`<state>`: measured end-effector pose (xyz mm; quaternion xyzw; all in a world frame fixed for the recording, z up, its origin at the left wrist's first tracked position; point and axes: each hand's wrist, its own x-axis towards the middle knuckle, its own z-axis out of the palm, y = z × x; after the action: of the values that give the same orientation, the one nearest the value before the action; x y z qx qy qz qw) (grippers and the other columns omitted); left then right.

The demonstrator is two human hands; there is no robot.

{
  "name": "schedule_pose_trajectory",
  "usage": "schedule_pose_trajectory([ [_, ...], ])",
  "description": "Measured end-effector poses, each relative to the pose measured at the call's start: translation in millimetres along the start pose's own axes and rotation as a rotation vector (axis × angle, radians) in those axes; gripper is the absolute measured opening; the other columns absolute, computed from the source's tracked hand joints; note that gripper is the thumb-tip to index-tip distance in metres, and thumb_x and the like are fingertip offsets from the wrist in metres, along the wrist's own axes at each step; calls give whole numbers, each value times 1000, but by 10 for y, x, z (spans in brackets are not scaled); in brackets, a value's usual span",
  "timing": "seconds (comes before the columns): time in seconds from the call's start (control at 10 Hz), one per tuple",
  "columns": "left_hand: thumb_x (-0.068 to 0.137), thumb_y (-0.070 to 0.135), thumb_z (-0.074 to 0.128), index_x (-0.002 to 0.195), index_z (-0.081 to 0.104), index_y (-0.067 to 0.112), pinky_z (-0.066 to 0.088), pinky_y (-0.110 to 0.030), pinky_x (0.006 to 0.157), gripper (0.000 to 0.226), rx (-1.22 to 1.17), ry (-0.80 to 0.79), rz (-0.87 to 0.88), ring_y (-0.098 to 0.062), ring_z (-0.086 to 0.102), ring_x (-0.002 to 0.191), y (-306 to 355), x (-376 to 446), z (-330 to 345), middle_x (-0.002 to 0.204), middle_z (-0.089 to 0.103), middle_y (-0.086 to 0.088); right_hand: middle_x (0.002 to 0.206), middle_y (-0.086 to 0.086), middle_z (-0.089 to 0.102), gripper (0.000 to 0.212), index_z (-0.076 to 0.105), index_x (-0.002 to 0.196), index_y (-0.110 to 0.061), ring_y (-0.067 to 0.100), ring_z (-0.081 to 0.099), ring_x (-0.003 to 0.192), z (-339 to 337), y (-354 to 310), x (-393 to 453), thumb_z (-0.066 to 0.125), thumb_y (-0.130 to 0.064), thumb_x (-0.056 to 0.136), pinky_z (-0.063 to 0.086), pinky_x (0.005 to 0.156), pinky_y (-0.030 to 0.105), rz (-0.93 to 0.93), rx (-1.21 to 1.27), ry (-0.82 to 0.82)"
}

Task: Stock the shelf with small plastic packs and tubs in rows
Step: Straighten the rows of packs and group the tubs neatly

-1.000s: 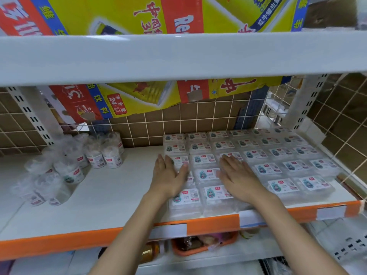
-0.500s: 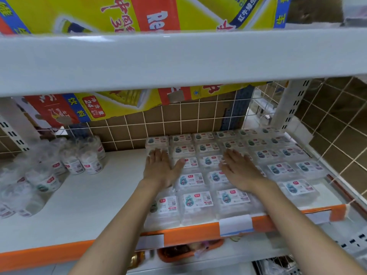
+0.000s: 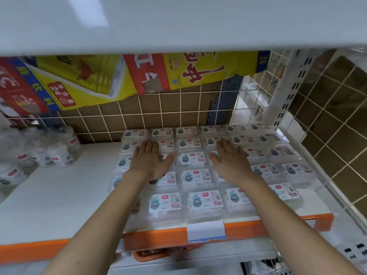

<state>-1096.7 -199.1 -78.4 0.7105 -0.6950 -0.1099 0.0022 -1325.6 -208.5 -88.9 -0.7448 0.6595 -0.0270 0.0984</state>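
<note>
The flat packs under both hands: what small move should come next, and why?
Probably slide the left-hand columns right and back. The left hand and right hand lie flat on the flat packs, whose left columns look slightly skewed, and bare shelf separates them from the tubs.

Flat clear plastic packs (image 3: 204, 201), each with a white label showing a teal figure and a red tag, lie label-up in tight rows across the right half of the white shelf (image 3: 59, 195), from the orange front lip back to the tiled wall. Packs touch edge to edge. Round clear tubs (image 3: 61, 157) with white labels stand clustered upright at far left, well apart from the packs.
</note>
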Motion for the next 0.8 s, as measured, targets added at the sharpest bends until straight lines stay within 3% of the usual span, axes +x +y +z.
schedule_pose_trajectory([
  [0.1,92,65,17,150,1,7,-4,-36,117,84,-21,4,48,-22,-6,146,279,-42,-50,159,-3,-10,159,4,2,55,10,150,-15,21,2,145,-81,204,28,14,-39,101,1,115,45,-56,54,40],
  [0.2,95,59,18,150,0,7,-4,-36,116,78,-10,-1,137,-23,-7,146,686,-52,-16,159,-5,-11,157,11,13,73,19,148,-10,28,10,144,-213,593,22,-4,-46,89,7,114,51,-26,-59,128],
  [0.3,100,48,19,151,-2,8,-5,-36,116,68,-22,-24,234,-23,-8,145,1126,-53,99,159,-6,-10,156,12,17,66,22,147,-8,28,12,143,-243,891,-15,9,-44,93,6,115,47,111,-12,108],
  [0.4,101,42,19,151,1,8,-5,-36,117,63,-23,-20,293,-22,-8,145,1489,-54,208,159,-4,-8,154,16,20,64,27,145,-5,31,17,142,-219,939,-13,12,-42,94,12,114,50,64,9,79],
  [0.5,101,43,16,151,-1,8,-6,-35,116,63,-11,-36,284,-20,-8,145,1697,-29,285,159,-6,-7,129,38,45,45,54,117,12,53,44,121,-263,1035,85,66,-15,83,39,93,65,-82,-182,158],
  [0.6,101,46,15,151,-2,10,-6,-36,116,64,-25,-45,249,-20,-9,145,1767,14,313,159,-8,-5,151,22,24,55,31,142,0,37,21,140,-351,1275,70,28,-32,97,16,112,53,73,49,205],
  [0.7,100,46,17,151,-3,11,-7,-38,116,64,-57,-53,247,-20,-10,145,1867,65,313,159,-8,-6,155,13,17,53,22,146,-6,29,13,143,-245,1452,47,18,-31,100,8,114,46,240,101,185],
  [0.8,100,44,18,151,-1,11,-9,-39,116,63,-56,-21,231,-20,-10,145,2008,98,356,159,-6,-7,153,15,20,51,21,145,-4,29,16,141,-162,1443,65,26,-29,100,10,114,46,217,85,207],
])
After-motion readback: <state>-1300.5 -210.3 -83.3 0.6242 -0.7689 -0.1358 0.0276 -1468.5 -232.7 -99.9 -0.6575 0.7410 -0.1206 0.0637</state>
